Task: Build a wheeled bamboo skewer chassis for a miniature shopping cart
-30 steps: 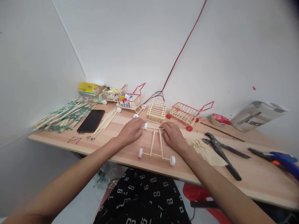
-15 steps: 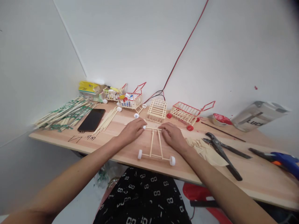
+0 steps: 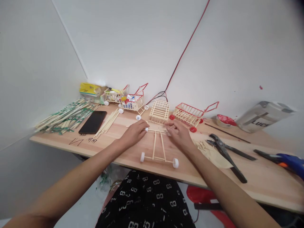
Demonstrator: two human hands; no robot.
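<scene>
A small frame of thin wooden sticks point(image 3: 154, 145) lies on the table before me, with a white wheel point(image 3: 142, 157) and another white wheel point(image 3: 175, 163) on its near cross stick. My left hand point(image 3: 135, 132) is closed in a pinch at the left end of the far cross stick, on a white wheel point(image 3: 146, 129) that shows at the fingertips. At that stick's right end, my right hand point(image 3: 178, 134) has its bent fingers apart. A whitish round piece just below its fingertips is partly hidden.
Behind the frame stand a stick basket point(image 3: 159, 111), a red-rimmed cart point(image 3: 188, 114) and two filled carts. Left are a phone point(image 3: 93, 122) and bundled sticks point(image 3: 68, 115). Pliers point(image 3: 225, 155), a glue gun point(image 3: 285, 160), a red-stained bowl point(image 3: 225, 121) and a bag point(image 3: 263, 117) lie right.
My right hand has shifted slightly right, and its fingers have come away from the far cross stick, showing the whitish piece at its end. My left hand stays in place.
</scene>
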